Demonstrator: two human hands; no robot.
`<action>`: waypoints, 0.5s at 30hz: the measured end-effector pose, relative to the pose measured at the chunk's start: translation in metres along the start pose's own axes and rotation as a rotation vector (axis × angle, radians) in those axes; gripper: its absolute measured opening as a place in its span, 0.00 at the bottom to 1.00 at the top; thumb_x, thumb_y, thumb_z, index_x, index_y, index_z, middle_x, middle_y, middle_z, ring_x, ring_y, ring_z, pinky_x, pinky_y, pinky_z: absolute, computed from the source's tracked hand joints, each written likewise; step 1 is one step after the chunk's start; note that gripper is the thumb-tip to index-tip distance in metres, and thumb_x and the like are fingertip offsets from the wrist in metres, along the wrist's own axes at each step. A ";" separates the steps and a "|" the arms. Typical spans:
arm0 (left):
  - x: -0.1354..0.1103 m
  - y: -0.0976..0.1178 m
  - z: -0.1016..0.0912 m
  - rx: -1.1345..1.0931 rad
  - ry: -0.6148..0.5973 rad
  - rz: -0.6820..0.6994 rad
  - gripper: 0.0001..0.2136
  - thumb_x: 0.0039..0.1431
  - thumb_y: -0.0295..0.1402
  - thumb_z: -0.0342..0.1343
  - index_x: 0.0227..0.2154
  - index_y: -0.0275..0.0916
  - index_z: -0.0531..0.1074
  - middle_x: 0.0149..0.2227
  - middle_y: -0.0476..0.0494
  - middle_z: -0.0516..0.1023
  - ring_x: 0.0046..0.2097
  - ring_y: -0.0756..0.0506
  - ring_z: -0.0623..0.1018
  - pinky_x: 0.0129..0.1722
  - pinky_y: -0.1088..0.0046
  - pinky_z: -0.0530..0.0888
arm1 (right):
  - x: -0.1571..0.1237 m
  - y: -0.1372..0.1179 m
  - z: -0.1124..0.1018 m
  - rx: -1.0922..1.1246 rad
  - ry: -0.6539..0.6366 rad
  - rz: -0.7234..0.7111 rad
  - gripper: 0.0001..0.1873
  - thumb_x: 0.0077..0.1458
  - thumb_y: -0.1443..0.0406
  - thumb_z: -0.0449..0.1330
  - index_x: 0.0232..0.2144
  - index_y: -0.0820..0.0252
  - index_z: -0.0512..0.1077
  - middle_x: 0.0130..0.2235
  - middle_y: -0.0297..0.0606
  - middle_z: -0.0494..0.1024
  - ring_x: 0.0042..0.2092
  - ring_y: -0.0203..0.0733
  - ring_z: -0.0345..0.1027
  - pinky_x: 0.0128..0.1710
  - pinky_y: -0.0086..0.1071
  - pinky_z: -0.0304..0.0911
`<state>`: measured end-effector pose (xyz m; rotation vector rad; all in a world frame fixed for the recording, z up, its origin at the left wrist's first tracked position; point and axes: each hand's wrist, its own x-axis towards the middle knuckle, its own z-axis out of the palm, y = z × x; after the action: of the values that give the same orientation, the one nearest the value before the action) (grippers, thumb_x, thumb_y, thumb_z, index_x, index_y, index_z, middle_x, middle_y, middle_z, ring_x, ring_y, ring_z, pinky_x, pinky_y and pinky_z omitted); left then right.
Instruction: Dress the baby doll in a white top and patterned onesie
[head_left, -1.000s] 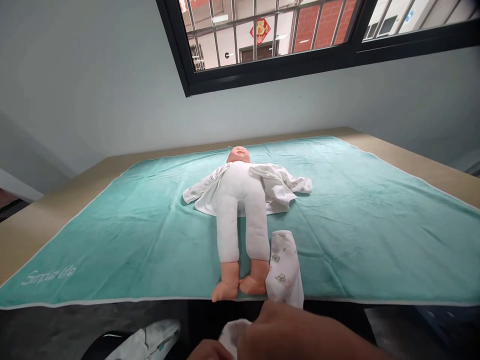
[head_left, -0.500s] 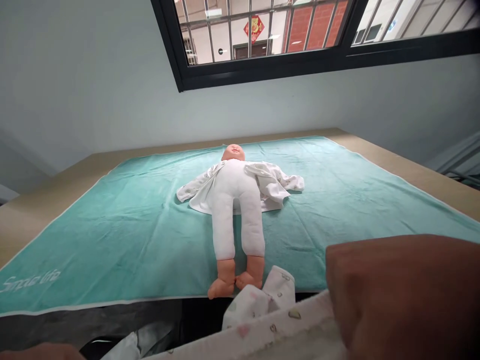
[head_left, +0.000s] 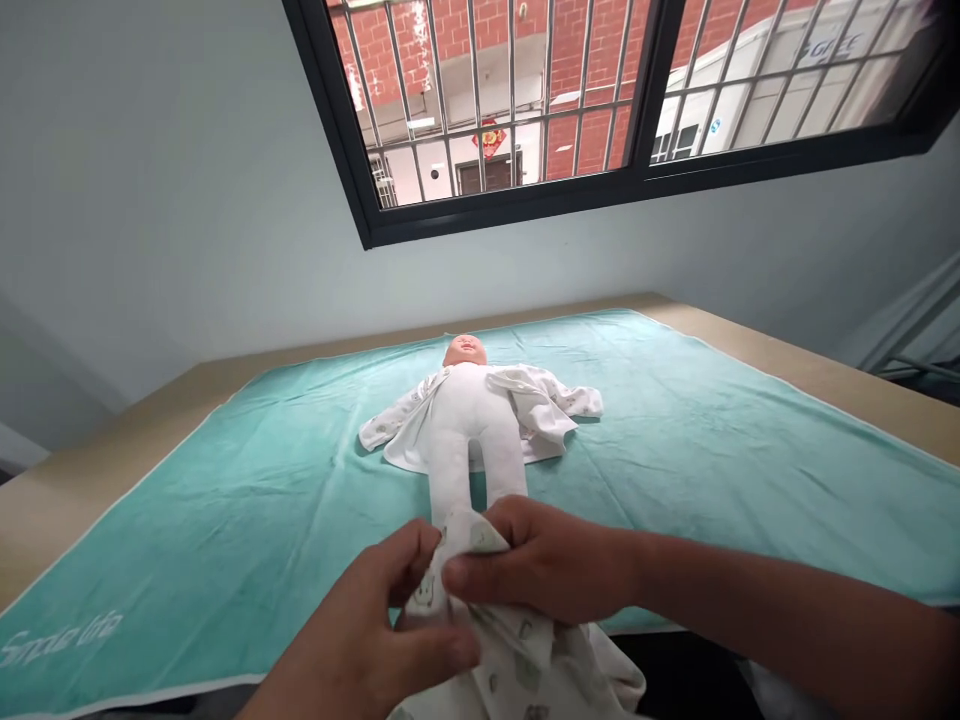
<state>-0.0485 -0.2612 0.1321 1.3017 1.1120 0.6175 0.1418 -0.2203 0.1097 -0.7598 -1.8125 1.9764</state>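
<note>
garment (head_left: 517,645), white with prints, is bunched at the near edge of the green towel (head_left: 225,520), the left hand (head_left: 367,620) holding its side and the right hand (head_left: 559,560) pinching its top between thumb and fingers, in front of the doll (head_left: 471,405) (face up, an open jacket (head_left: 544,405) spread at both sides).

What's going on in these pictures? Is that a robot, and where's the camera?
No robot here, just a person's two bare hands. One camera, worn on the person's head, takes every picture, looking forward and down. A doll lies on its back on a green sheet spread over a table, with a white jacket open around it. Close to the camera, the right hand pinches a white printed cloth, and the left hand touches it too. The doll's feet don't show.
</note>
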 end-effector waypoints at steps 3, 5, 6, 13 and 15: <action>0.005 0.009 0.009 -0.052 0.104 -0.038 0.12 0.43 0.37 0.67 0.28 0.36 0.75 0.27 0.49 0.77 0.31 0.48 0.74 0.30 0.78 0.69 | -0.003 -0.001 -0.017 0.029 -0.019 0.033 0.29 0.45 0.43 0.65 0.29 0.65 0.73 0.24 0.29 0.70 0.24 0.27 0.62 0.24 0.21 0.61; 0.004 0.007 0.007 -0.194 0.211 -0.033 0.15 0.43 0.41 0.68 0.27 0.36 0.72 0.24 0.50 0.75 0.28 0.49 0.73 0.27 0.77 0.69 | -0.009 -0.005 -0.031 -0.039 -0.147 0.117 0.30 0.39 0.43 0.68 0.30 0.64 0.75 0.25 0.29 0.72 0.25 0.29 0.64 0.25 0.22 0.63; 0.004 0.005 0.005 -0.268 0.268 -0.035 0.17 0.42 0.43 0.69 0.25 0.37 0.69 0.23 0.51 0.73 0.26 0.50 0.72 0.26 0.78 0.68 | -0.013 -0.008 -0.036 -0.115 -0.219 0.161 0.30 0.36 0.44 0.70 0.31 0.64 0.76 0.26 0.29 0.74 0.26 0.30 0.66 0.27 0.23 0.64; 0.016 0.000 0.008 -0.288 0.077 -0.059 0.19 0.38 0.41 0.71 0.22 0.39 0.65 0.19 0.56 0.68 0.23 0.54 0.65 0.23 0.81 0.63 | -0.034 -0.020 -0.048 -0.455 -0.304 0.133 0.19 0.41 0.50 0.70 0.25 0.61 0.78 0.27 0.29 0.77 0.33 0.34 0.73 0.34 0.22 0.66; 0.016 0.003 0.011 -0.135 -0.041 -0.065 0.14 0.35 0.34 0.71 0.23 0.40 0.71 0.21 0.56 0.71 0.24 0.53 0.68 0.24 0.81 0.63 | -0.035 -0.014 -0.052 -0.336 -0.318 0.034 0.19 0.45 0.52 0.69 0.31 0.62 0.79 0.35 0.33 0.80 0.40 0.38 0.75 0.41 0.25 0.67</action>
<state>-0.0313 -0.2512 0.1296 1.1535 1.0566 0.6046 0.1994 -0.1972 0.1272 -0.5954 -2.3736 1.9243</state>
